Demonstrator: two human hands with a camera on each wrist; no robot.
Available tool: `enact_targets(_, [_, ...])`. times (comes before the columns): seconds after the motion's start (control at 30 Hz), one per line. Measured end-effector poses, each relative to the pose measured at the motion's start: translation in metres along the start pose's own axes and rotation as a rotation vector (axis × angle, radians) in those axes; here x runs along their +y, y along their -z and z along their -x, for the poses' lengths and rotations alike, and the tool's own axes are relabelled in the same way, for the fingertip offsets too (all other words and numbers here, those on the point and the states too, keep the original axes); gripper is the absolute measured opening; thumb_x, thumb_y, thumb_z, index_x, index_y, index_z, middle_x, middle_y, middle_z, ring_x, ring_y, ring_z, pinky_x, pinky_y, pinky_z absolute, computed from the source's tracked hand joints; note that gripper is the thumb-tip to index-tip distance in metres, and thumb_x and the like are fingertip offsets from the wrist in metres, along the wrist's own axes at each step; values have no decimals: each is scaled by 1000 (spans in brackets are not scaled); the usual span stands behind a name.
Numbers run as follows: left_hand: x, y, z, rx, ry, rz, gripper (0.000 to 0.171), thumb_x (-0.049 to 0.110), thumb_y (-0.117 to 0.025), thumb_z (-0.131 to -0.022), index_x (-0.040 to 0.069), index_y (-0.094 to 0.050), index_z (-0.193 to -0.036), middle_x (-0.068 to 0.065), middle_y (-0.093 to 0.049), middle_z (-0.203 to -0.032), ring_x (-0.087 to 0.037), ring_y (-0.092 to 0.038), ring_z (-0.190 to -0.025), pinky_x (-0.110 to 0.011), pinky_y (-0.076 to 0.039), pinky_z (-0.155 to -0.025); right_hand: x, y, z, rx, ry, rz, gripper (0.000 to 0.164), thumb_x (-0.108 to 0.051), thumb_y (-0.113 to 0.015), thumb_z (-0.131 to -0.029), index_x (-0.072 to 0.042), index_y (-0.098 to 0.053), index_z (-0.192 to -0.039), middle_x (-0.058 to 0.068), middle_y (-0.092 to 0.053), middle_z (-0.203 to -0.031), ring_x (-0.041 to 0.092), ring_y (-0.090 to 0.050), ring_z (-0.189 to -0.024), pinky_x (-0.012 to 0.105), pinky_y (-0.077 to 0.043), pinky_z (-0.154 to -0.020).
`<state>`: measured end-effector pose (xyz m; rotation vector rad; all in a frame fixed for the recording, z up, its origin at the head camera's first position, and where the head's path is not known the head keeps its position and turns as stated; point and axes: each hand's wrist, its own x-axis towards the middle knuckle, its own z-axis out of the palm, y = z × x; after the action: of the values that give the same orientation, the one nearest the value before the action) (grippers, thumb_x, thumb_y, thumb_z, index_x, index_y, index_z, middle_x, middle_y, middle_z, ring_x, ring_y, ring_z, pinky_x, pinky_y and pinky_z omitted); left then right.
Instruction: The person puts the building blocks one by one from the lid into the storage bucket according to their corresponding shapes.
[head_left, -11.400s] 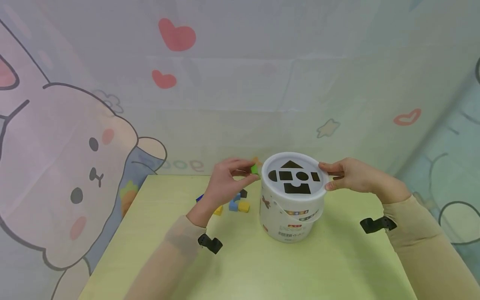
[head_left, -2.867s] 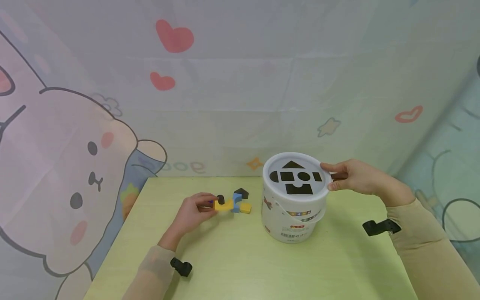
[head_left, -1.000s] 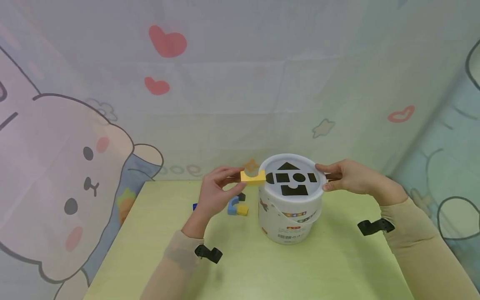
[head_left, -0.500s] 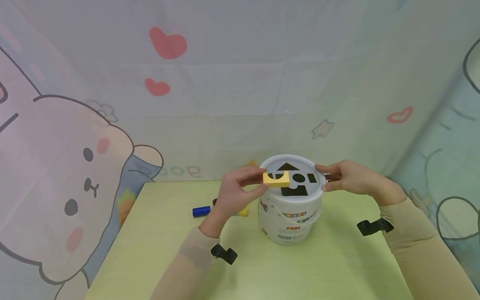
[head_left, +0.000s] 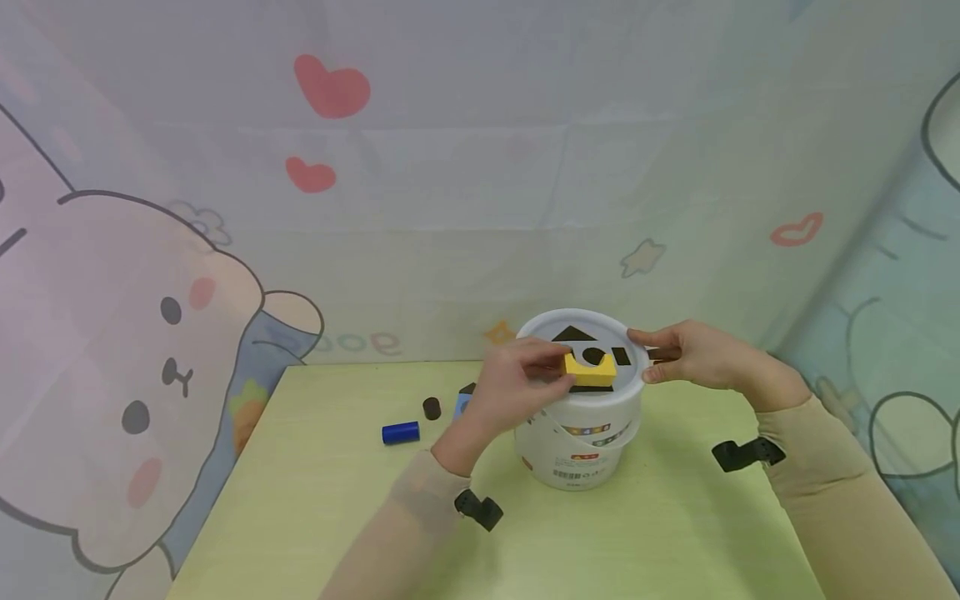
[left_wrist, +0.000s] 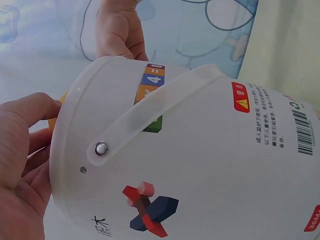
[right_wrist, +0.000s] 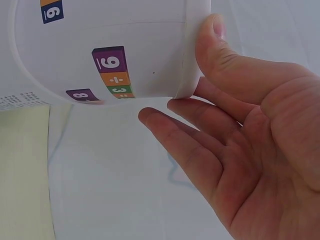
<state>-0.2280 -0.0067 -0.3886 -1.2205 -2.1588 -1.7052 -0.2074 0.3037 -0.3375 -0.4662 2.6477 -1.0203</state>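
Note:
In the head view my left hand point(head_left: 513, 383) pinches a yellow arch block point(head_left: 588, 375) by its left end, low over the white lid point(head_left: 596, 325). The block hides part of the lid's cut-outs, including most of the notched one at the front. In the left wrist view only a sliver of yellow shows past the lid rim. The white bucket point(head_left: 573, 454) stands upright under the lid, its handle hanging at the front. My right hand point(head_left: 701, 354) touches the lid's right rim with thumb and fingertips. In the right wrist view those fingers point(right_wrist: 185, 145) are loosely extended along the rim.
Left of the bucket lie a blue cylinder point(head_left: 401, 432), a short dark cylinder point(head_left: 431, 408) and a light blue block point(head_left: 462, 405), partly behind my left hand. A patterned cloth point(head_left: 465, 208) hangs behind the yellow-green table point(head_left: 300, 467).
Earlier my left hand held a green block beside the lid. It then took the yellow arch block from the table and carried it right, over the lid's front. My right hand has stayed at the rim.

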Motion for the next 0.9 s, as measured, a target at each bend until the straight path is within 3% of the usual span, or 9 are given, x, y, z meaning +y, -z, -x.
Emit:
enact_targets(0.43, [2,-3,-3,-34,-13,-101,31,2,-83,-92,-4,-77,-122,-12,-75,-111,-20,-78,-100,-21,-61,-86,0,1,0,1,11,-16,67,-18,-77,-102,4,-46,-157,22,-44,-161,45,-54,-139,56,-52,-108])
enact_targets(0.67, [1,-3,-2,-74,-39,-215,32,6,-84,-92,-4,-78,-122,-14,-78,-117,-18,-78,-103,-17,-58,-87,-1,1,0,4,5,-7,67,-18,-76,-102,4,-46,-157,23,-46,-159,45,-55,-138,56,-52,-108])
enact_targets(0.9, [5,-2,-2,-114,-30,-308,28,10,-83,-94,1,-80,-120,-7,-79,-112,-14,-76,-100,-16,-57,-88,-2,0,1,2,6,-2,66,-18,-77,-102,5,-47,-156,23,-46,-159,46,-56,-137,57,-52,-108])
